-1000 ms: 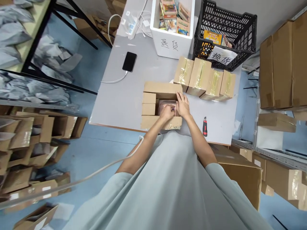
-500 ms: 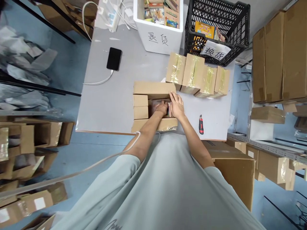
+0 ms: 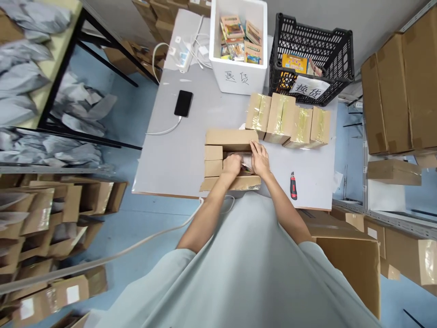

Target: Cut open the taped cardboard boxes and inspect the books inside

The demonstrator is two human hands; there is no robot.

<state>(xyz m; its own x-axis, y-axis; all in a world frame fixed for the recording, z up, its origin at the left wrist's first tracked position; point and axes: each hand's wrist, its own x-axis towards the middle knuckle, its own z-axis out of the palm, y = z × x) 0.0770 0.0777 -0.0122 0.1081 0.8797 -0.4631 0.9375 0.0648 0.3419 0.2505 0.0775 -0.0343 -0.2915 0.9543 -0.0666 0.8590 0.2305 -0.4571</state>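
Observation:
An open cardboard box (image 3: 218, 160) sits at the near edge of the grey table (image 3: 177, 150), its flaps spread out. My left hand (image 3: 231, 165) reaches into the box and rests on the wrapped contents (image 3: 243, 159) inside. My right hand (image 3: 261, 157) lies at the box's right side, fingers over the same contents and the far flap's corner. Whether either hand grips the contents is hard to tell; both press on them.
Several taped cardboard boxes (image 3: 288, 119) stand in a row behind. A red utility knife (image 3: 292, 186) lies to the right. A phone (image 3: 183, 103) on a cable lies far left. A white bin (image 3: 239, 43) and black crate (image 3: 309, 59) stand at the back.
Both hands stay inside the open box and shift only slightly over the contents. The camera view swung left, then back.

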